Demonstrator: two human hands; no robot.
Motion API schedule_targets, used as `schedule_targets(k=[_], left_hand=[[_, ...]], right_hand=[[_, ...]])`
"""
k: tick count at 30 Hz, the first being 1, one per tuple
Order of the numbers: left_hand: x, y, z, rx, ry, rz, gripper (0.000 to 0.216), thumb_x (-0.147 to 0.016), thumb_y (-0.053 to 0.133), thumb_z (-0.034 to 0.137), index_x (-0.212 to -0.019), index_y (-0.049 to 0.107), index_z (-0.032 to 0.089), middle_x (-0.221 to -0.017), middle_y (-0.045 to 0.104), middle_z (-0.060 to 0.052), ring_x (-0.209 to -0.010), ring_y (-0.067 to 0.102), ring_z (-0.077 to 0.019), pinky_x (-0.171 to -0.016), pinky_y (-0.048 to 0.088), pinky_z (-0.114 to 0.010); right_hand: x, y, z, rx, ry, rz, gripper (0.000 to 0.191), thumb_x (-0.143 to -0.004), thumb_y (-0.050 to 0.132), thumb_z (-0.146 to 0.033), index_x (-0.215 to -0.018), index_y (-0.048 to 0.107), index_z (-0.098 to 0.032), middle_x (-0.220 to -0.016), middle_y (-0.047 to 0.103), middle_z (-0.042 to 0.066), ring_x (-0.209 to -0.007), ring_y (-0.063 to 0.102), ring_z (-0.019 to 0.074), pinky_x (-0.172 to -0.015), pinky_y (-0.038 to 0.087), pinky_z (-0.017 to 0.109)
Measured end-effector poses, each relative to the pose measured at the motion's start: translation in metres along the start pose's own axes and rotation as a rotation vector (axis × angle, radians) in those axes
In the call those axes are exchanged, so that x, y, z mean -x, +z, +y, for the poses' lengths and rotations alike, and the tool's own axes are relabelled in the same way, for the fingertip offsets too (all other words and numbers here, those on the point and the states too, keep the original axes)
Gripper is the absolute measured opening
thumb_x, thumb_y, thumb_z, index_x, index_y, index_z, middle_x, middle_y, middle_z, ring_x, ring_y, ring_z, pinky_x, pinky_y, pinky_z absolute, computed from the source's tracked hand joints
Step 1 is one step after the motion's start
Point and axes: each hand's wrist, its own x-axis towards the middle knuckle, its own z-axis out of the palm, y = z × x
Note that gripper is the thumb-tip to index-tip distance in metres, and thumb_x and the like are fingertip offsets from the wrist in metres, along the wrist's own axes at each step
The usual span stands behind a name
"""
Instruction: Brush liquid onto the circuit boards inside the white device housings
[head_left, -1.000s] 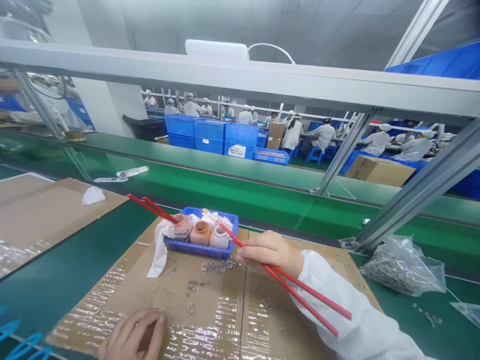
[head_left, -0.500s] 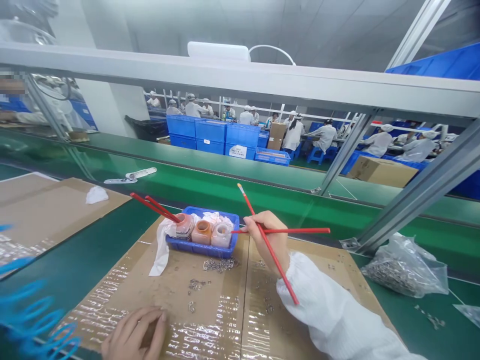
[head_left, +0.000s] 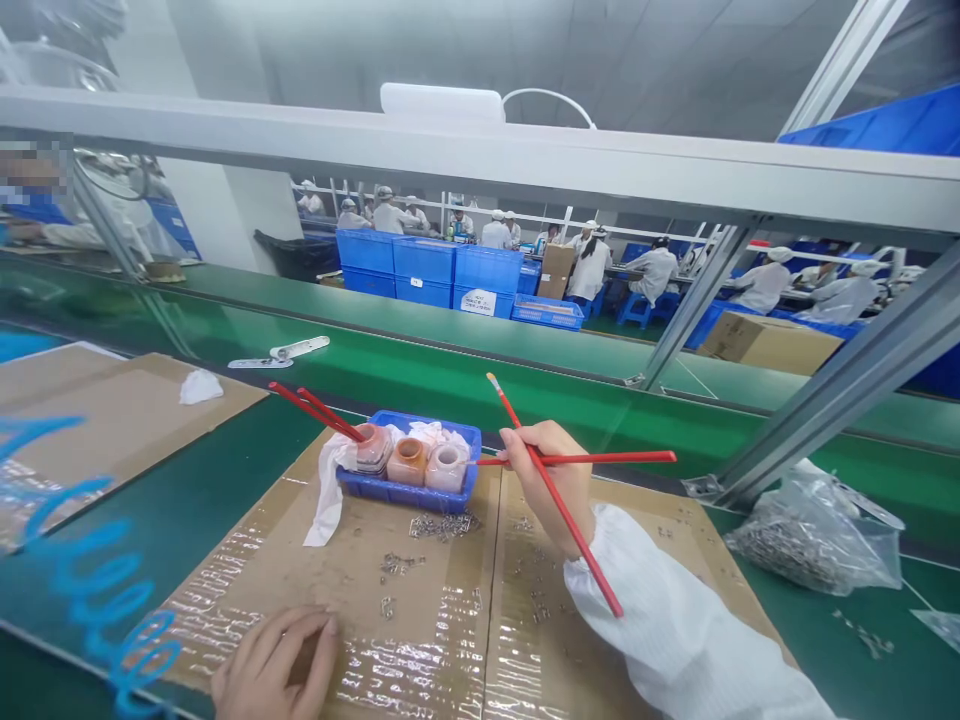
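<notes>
My right hand (head_left: pixel 551 480) is closed round two long red paintbrushes (head_left: pixel 559 505). One brush points up and away with its bristle tip in the air. The other lies level, its tip at the rightmost of three small paint pots (head_left: pixel 446 467). The pots stand in a small blue tray (head_left: pixel 405 492) with a white cloth (head_left: pixel 326 495); two more red brushes (head_left: pixel 315 412) lean out of the left pot. My left hand (head_left: pixel 274 665) rests with curled fingers on taped cardboard (head_left: pixel 420 620) near the front edge. Several small metal parts (head_left: pixel 439 525) lie scattered before the tray.
A clear bag of metal parts (head_left: pixel 814 535) lies at the right by a slanted aluminium strut (head_left: pixel 840 385). A blue coiled hose (head_left: pixel 82 590) hangs at the left. A green conveyor (head_left: pixel 465 375) runs behind. Beyond it, blue crates (head_left: pixel 427 270) and people in white work at benches.
My right hand has swung from the tray to its right side; one brush now points upward and the other lies level with its tip at the right pot. The left hand stays put.
</notes>
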Motion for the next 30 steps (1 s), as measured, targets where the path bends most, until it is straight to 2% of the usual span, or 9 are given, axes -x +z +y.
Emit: schedule_targets(k=[3,7,11,14,20,24,27,30], left_hand=[[-0.001,-0.002,0.004,0.005,0.007,0.017,0.022,-0.078,0.054,0.045,-0.077,0.071,0.032,-0.092,0.071,0.000,-0.090,0.062,-0.0250,-0.075,0.037,-0.038],[-0.002,-0.005,0.011,0.022,-0.028,0.032,0.026,-0.080,0.050,0.043,-0.075,0.071,0.030,-0.091,0.071,-0.001,-0.090,0.061,-0.0252,-0.076,0.036,-0.039],[-0.003,-0.006,0.011,0.040,-0.064,-0.008,0.025,-0.079,0.050,0.044,-0.076,0.072,0.031,-0.094,0.071,-0.001,-0.092,0.061,-0.0253,-0.077,0.036,-0.039],[-0.005,-0.006,0.009,0.043,-0.070,-0.040,0.024,-0.077,0.052,0.045,-0.076,0.071,0.030,-0.094,0.071,-0.001,-0.093,0.060,-0.0258,-0.078,0.036,-0.040],[-0.011,-0.008,0.011,0.042,-0.093,-0.073,0.029,-0.078,0.049,0.046,-0.077,0.071,0.028,-0.096,0.071,-0.004,-0.096,0.059,-0.0280,-0.079,0.038,-0.042],[-0.016,-0.011,0.013,0.049,-0.117,-0.121,0.032,-0.076,0.047,0.048,-0.077,0.071,0.027,-0.096,0.070,-0.005,-0.096,0.059,-0.0292,-0.080,0.039,-0.044],[-0.021,-0.014,0.011,0.069,-0.129,-0.168,0.034,-0.076,0.048,0.051,-0.077,0.071,0.026,-0.097,0.070,-0.006,-0.097,0.059,-0.0299,-0.080,0.041,-0.043],[-0.026,-0.015,0.006,0.080,-0.137,-0.228,0.034,-0.075,0.049,0.051,-0.079,0.071,0.026,-0.097,0.070,-0.006,-0.096,0.060,-0.0306,-0.079,0.044,-0.044]], right_hand=[[0.000,-0.003,-0.003,0.005,-0.002,-0.007,0.016,-0.086,0.061,-0.020,-0.071,0.066,-0.020,-0.063,0.061,0.000,-0.061,0.058,0.0131,-0.056,0.049,0.026],[0.003,0.000,-0.004,-0.030,-0.025,-0.080,0.012,-0.086,0.060,-0.018,-0.076,0.067,-0.019,-0.068,0.060,0.001,-0.060,0.056,0.0112,-0.054,0.048,0.024],[0.005,0.000,-0.003,-0.028,-0.048,-0.088,0.014,-0.086,0.060,-0.018,-0.074,0.066,-0.018,-0.064,0.058,0.000,-0.057,0.055,0.0103,-0.053,0.047,0.022],[0.002,-0.009,-0.005,-0.026,-0.050,-0.069,0.015,-0.086,0.060,-0.019,-0.072,0.066,-0.018,-0.063,0.059,0.000,-0.058,0.056,0.0113,-0.053,0.048,0.023],[-0.012,-0.053,-0.013,0.014,0.020,0.058,0.017,-0.086,0.062,-0.023,-0.070,0.069,-0.022,-0.067,0.066,0.000,-0.065,0.060,0.0141,-0.061,0.051,0.028],[-0.013,-0.091,-0.008,-0.039,0.017,0.232,0.020,-0.089,0.057,-0.027,-0.073,0.067,-0.022,-0.066,0.066,0.000,-0.066,0.064,0.0161,-0.064,0.053,0.033],[-0.008,-0.119,-0.003,-0.179,0.071,0.391,0.022,-0.090,0.056,-0.035,-0.078,0.065,-0.020,-0.067,0.063,-0.001,-0.061,0.066,0.0160,-0.057,0.056,0.032],[-0.003,-0.141,-0.001,-0.300,0.214,0.509,0.027,-0.087,0.058,-0.043,-0.078,0.063,-0.018,-0.066,0.059,-0.002,-0.054,0.065,0.0137,-0.047,0.055,0.026]])
